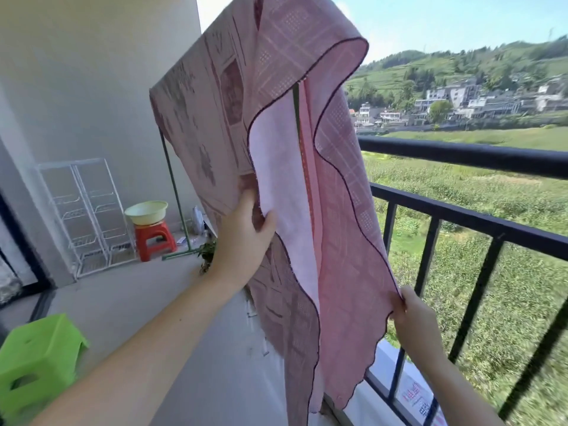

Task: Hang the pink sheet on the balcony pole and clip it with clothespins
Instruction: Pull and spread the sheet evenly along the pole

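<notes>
Pink sheet reads as soft matt cloth, woven checks outside, plain paler lining inside. Railing is matt black metal. Green stool and red stool show smooth plastic.

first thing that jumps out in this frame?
The pink sheet, draped over a green pole in centre frame, with its pale underside showing. The left hand grips an inner edge at mid-height and the right hand pinches the scalloped hem lower right. Behind it runs the black railing.

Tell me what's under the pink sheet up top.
A green pole shows in the gap between the pink sheet's folds; a green upright stands at left. The top rail is covered.
</notes>
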The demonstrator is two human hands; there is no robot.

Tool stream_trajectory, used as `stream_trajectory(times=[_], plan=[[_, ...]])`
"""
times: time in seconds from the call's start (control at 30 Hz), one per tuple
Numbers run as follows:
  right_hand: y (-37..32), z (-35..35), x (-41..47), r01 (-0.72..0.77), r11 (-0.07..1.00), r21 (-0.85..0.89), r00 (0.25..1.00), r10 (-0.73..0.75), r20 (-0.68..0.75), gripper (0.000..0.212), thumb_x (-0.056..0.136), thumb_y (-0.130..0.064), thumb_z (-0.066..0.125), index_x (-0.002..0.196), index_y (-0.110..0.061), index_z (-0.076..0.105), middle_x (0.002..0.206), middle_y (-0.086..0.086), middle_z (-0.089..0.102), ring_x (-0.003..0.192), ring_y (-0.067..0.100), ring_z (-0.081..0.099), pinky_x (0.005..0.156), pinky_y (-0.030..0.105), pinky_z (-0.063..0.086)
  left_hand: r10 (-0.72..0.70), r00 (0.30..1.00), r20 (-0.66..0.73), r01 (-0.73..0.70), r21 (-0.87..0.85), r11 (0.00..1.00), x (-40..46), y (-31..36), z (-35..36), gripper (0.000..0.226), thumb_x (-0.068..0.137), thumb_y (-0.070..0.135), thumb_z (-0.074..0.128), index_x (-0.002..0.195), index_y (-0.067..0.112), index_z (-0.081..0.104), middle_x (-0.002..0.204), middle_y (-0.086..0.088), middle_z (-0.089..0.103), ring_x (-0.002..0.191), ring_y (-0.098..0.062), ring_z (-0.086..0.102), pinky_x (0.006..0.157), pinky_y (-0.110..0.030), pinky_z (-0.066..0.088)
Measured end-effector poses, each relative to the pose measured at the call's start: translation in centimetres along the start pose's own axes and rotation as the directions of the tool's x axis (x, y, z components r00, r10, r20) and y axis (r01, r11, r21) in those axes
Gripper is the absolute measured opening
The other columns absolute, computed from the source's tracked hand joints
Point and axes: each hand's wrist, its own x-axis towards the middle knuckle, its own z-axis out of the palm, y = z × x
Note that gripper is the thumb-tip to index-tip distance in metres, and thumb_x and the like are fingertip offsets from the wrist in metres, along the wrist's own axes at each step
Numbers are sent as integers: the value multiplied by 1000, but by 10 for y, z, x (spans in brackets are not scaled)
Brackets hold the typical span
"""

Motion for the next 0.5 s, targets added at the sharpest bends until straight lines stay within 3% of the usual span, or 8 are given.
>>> stream_trajectory(times=[0.13, 0.2, 0.27, 0.33, 0.37, 0.43, 0.5], plan=[[-1, 6, -12, -55, 998, 5, 996, 55, 72, 22, 94, -18, 46, 73, -11, 46, 57, 9, 54, 52, 31, 50, 47, 35, 35, -17, 1000, 21, 17, -2, 1000, -12, -5, 14, 19, 89, 13, 53, 78, 0, 44, 64, -13, 49, 54, -12, 38, 50, -19, 29], [-17, -1, -5, -14, 999, 29, 994, 10, 112, 19, 94, -21, 45, 76, -16, 48, 70, 8, 60, 67, 32, 57, 54, 35, 37, -7, 1000, 25, 8, -40, 999, -10, -2, 16, 16, 88, 10, 53, 75, 3, 45, 64, -11, 49, 54, -9, 38, 51, -16, 31], [-41, -13, 5, 32, 996, 81, 985, -45, 167, 11, 92, -30, 50, 101, -24, 52, 92, -3, 61, 89, 19, 59, 68, 30, 42, 10, 997, 76, -4, -76, 997, -9, -1, 18, 21, 87, 8, 52, 70, 14, 42, 63, 1, 42, 56, -8, 37, 52, -16, 31], [-76, -25, 18, 97, 987, 126, 978, -118, 173, 57, 86, -38, 58, 135, -21, 35, 116, -10, 48, 109, 7, 45, 90, 28, 39, 37, 990, 134, -27, -78, 997, -10, -4, 20, 25, 87, 9, 52, 68, 17, 37, 63, 4, 37, 57, -7, 35, 53, -17, 29], [-98, -31, 24, 133, 977, 166, 974, -160, 159, 73, 83, -40, 61, 142, -22, 24, 123, -11, 41, 117, 5, 39, 98, 29, 34, 48, 987, 153, -37, -75, 996, -11, -6, 22, 22, 86, 9, 51, 70, 14, 38, 65, 3, 36, 59, -8, 34, 55, -18, 29], [-141, -33, 38, 250, 949, 193, 954, -275, 117, 86, 80, -42, 64, 146, -25, 11, 137, -10, 33, 129, 7, 30, 105, 30, 27, 55, 988, 144, -43, -87, 995, -12, -9, 23, 18, 86, 10, 52, 73, 7, 40, 68, 2, 38, 64, -8, 36, 60, -18, 31], [-179, -25, 54, 356, 926, 126, 928, -367, 72, 88, 80, -41, 63, 146, -28, 6, 147, -1, 27, 136, 17, 25, 108, 36, 30, 55, 993, 107, -43, -109, 993, -10, -10, 22, 15, 83, 16, 51, 74, 6, 44, 72, 0, 43, 70, -9, 42, 66, -15, 34]])
